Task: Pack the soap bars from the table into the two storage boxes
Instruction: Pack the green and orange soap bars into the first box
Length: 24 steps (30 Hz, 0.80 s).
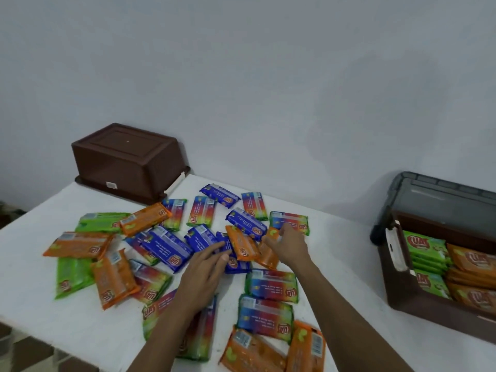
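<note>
Several wrapped soap bars in orange, green, blue and rainbow wrappers lie scattered over the white table (335, 242). My left hand (206, 267) reaches flat over the pile, fingers straight, fingertips touching a blue bar (230, 261). My right hand (288, 244) hovers with relaxed fingers over an orange bar (268, 253), beside another orange bar (241, 242). A brown storage box (402, 299) at the right stands open with green and orange bars stacked inside. A second brown box (126, 159) sits upside down at the back left.
A grey lid (434, 194) leans behind the open box at the right. A plain wall stands behind the table. The table's left edge drops to a tiled floor (24, 350). Bare table surface shows between the pile and the open box.
</note>
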### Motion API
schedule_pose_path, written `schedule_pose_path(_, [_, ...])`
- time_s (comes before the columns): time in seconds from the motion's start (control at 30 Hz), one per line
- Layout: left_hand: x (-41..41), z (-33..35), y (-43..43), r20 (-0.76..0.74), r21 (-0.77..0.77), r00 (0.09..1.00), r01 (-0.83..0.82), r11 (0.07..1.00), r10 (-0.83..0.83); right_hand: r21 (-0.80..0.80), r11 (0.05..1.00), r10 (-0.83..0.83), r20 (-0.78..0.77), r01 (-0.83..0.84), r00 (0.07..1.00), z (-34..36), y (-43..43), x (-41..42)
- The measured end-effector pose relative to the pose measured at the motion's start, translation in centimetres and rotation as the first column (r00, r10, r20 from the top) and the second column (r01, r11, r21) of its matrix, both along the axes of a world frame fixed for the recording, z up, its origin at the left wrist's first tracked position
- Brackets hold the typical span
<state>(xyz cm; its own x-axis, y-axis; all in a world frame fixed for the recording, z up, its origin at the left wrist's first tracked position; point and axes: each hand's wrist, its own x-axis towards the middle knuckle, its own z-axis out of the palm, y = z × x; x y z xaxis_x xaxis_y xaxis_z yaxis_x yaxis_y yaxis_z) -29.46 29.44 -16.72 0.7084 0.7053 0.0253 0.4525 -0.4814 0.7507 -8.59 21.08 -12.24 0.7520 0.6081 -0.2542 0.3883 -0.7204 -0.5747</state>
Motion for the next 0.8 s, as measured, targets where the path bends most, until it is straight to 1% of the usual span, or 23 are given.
schedule_pose_path(0.1, [0.0,-0.5,0.1,0.053,-0.029,0.998,-0.021,0.999,0.023,-0.087,0.994,-0.071,-0.008,0.070,0.997,-0.7,1.3,-0.2])
schedule_pose_path(0.23, [-0.1,-0.3,0.1,0.076,-0.086,0.996,-0.035,0.996,0.041,-0.174,0.979,-0.115,-0.034,0.107,0.993,-1.1,2.3,-0.1])
schedule_pose_path(0.4, [-0.1,0.0,0.1,0.101,-0.140,0.993,-0.037,0.989,0.052,-0.239,0.965,-0.136,-0.113,0.106,0.984,-1.1,3.1,0.8])
schedule_pose_path(0.53, [-0.2,0.1,0.1,0.107,-0.155,0.993,-0.022,0.988,0.039,-0.322,0.944,-0.106,-0.114,0.064,0.988,-1.2,3.8,1.0])
schedule_pose_path(0.63, [-0.2,0.1,0.1,0.132,-0.173,0.991,-0.010,0.985,0.033,-0.362,0.931,-0.080,-0.078,0.046,0.994,-1.3,3.5,1.1])
schedule_pose_path(0.7, [-0.2,0.1,0.1,0.143,-0.185,0.989,-0.005,0.983,0.032,-0.341,0.937,-0.102,-0.072,0.071,0.992,-1.3,2.8,1.6])
schedule_pose_path(0.73, [-0.3,0.1,0.1,0.148,-0.184,0.989,-0.003,0.983,0.031,-0.302,0.948,-0.134,-0.096,0.099,0.986,-0.9,2.4,2.0])
schedule_pose_path(0.8, [-0.3,0.1,0.1,0.150,-0.179,0.988,-0.002,0.984,0.029,-0.158,0.978,-0.168,-0.183,0.140,0.969,0.6,1.5,2.3])
